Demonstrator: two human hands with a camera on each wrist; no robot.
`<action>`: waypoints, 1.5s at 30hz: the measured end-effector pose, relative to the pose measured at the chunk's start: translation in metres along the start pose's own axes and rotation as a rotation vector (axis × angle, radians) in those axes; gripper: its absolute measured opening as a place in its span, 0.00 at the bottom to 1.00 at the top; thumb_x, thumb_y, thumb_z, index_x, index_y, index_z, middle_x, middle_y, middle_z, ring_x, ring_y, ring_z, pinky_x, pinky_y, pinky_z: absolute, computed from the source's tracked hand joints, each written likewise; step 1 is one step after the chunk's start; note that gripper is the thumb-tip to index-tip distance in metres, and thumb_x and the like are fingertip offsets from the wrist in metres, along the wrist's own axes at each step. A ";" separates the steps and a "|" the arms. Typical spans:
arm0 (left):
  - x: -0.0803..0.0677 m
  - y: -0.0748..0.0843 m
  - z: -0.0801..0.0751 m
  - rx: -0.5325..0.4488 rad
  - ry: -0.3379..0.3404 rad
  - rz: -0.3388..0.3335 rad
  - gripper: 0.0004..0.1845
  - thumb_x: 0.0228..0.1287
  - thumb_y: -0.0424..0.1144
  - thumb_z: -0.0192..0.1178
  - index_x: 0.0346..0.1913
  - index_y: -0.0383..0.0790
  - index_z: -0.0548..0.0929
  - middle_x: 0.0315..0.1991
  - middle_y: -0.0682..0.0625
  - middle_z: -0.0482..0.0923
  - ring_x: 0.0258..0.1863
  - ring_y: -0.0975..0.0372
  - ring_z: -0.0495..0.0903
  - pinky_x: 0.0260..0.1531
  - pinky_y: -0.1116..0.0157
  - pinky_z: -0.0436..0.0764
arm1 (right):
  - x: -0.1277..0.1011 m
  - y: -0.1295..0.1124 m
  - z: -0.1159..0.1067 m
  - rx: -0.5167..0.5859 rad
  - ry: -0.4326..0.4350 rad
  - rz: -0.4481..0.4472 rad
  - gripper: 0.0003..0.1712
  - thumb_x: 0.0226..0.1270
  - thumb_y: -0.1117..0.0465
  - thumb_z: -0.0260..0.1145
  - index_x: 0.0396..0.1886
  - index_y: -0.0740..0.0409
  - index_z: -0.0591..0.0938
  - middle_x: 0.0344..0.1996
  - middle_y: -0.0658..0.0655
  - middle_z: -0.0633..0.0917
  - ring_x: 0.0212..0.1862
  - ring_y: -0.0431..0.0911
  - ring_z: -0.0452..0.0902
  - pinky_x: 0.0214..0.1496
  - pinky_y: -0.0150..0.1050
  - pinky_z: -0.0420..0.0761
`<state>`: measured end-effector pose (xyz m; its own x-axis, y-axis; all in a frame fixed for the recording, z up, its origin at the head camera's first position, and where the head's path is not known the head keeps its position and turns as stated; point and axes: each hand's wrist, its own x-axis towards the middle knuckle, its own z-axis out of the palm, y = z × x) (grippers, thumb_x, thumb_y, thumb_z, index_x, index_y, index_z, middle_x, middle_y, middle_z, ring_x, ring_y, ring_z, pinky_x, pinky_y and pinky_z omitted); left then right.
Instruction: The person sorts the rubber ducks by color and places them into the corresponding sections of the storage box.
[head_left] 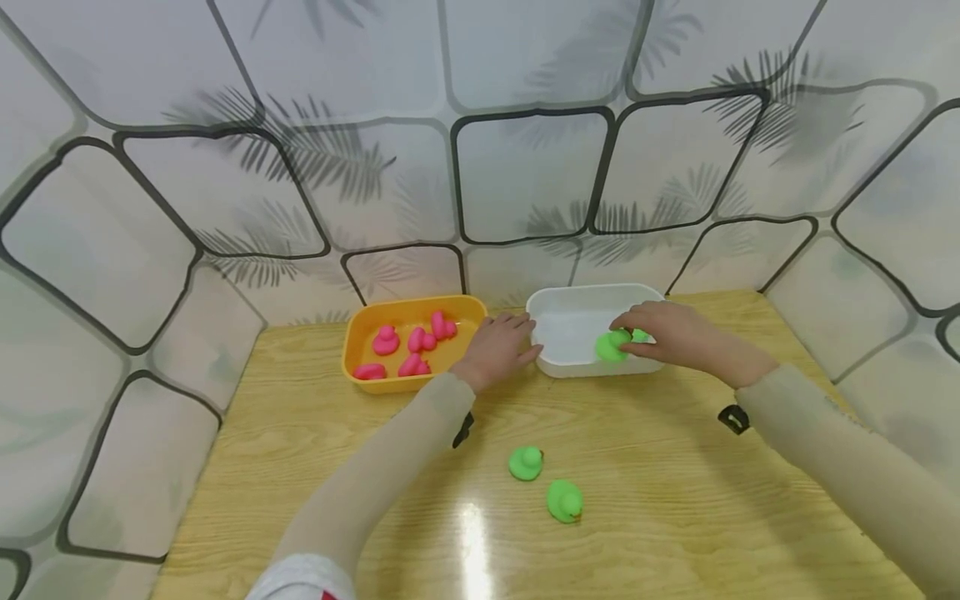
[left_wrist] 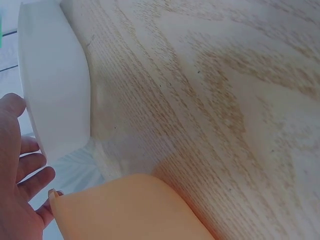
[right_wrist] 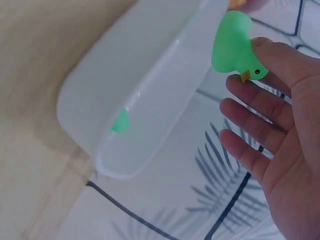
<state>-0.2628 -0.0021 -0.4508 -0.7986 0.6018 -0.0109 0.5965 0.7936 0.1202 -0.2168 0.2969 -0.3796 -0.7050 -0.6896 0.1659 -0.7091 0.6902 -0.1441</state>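
Holding a green duck (right_wrist: 234, 44) at the fingertips of the right hand (head_left: 675, 333), above the white tub (head_left: 577, 367)'s near rim. Beak toward the palm, tail up, long axis roughly upright. Left hand (head_left: 498, 348) flat, fingers straight, touching the tub's left wall beside the orange tub (head_left: 356, 367), gripping nothing.

I can read no words, labels, brand names, numbers or signs anywhere in these views. The white tub (head_left: 592, 321), the orange tub (head_left: 408, 337), the green ducks (head_left: 543, 483) and the pink ducks (head_left: 408, 346) carry no print, and the wooden tabletop (head_left: 675, 500) and the leaf-patterned backdrop (head_left: 480, 125) bear no writing either.
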 end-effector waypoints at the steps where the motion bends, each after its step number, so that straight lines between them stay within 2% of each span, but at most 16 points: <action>1: 0.000 0.000 0.000 0.000 0.001 -0.001 0.32 0.82 0.58 0.48 0.77 0.42 0.71 0.79 0.48 0.65 0.76 0.52 0.65 0.75 0.49 0.65 | 0.001 0.003 -0.004 -0.005 -0.009 0.026 0.16 0.65 0.62 0.77 0.51 0.61 0.87 0.42 0.55 0.88 0.42 0.51 0.84 0.42 0.49 0.83; 6: 0.000 0.000 0.001 0.003 0.011 -0.001 0.32 0.82 0.58 0.48 0.76 0.42 0.72 0.79 0.48 0.65 0.75 0.52 0.66 0.74 0.50 0.65 | 0.009 0.016 -0.022 -0.022 -0.047 0.149 0.19 0.68 0.59 0.75 0.54 0.63 0.86 0.45 0.59 0.88 0.45 0.54 0.85 0.45 0.53 0.84; 16: -0.001 0.001 0.000 -0.002 0.015 -0.003 0.31 0.82 0.58 0.49 0.76 0.42 0.72 0.78 0.47 0.65 0.75 0.52 0.66 0.74 0.50 0.65 | 0.020 0.026 -0.043 -0.004 -0.086 0.203 0.20 0.72 0.57 0.72 0.56 0.65 0.85 0.46 0.61 0.88 0.46 0.56 0.84 0.46 0.56 0.84; 23: -0.001 0.001 0.000 0.002 0.023 -0.003 0.31 0.82 0.57 0.49 0.76 0.42 0.72 0.78 0.47 0.66 0.75 0.52 0.66 0.74 0.50 0.66 | 0.026 0.032 -0.045 0.028 -0.100 0.264 0.21 0.74 0.57 0.70 0.59 0.66 0.83 0.49 0.64 0.87 0.53 0.61 0.83 0.54 0.60 0.81; 35: -0.002 0.002 -0.001 0.006 0.007 -0.007 0.31 0.82 0.57 0.48 0.76 0.42 0.71 0.79 0.47 0.65 0.75 0.52 0.66 0.75 0.49 0.65 | 0.030 0.035 -0.041 0.034 -0.102 0.272 0.21 0.74 0.57 0.70 0.59 0.66 0.83 0.49 0.64 0.88 0.52 0.60 0.84 0.56 0.61 0.81; 45: 0.000 0.001 0.002 0.007 -0.001 -0.016 0.32 0.82 0.58 0.48 0.77 0.42 0.71 0.79 0.48 0.65 0.75 0.52 0.66 0.75 0.49 0.64 | 0.029 0.038 -0.032 0.032 -0.117 0.229 0.19 0.73 0.58 0.70 0.56 0.65 0.84 0.44 0.60 0.89 0.48 0.59 0.85 0.51 0.59 0.83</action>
<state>-0.2616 -0.0010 -0.4525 -0.8081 0.5889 -0.0142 0.5838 0.8039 0.1134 -0.2643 0.3101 -0.3492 -0.8429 -0.5379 0.0121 -0.5295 0.8254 -0.1958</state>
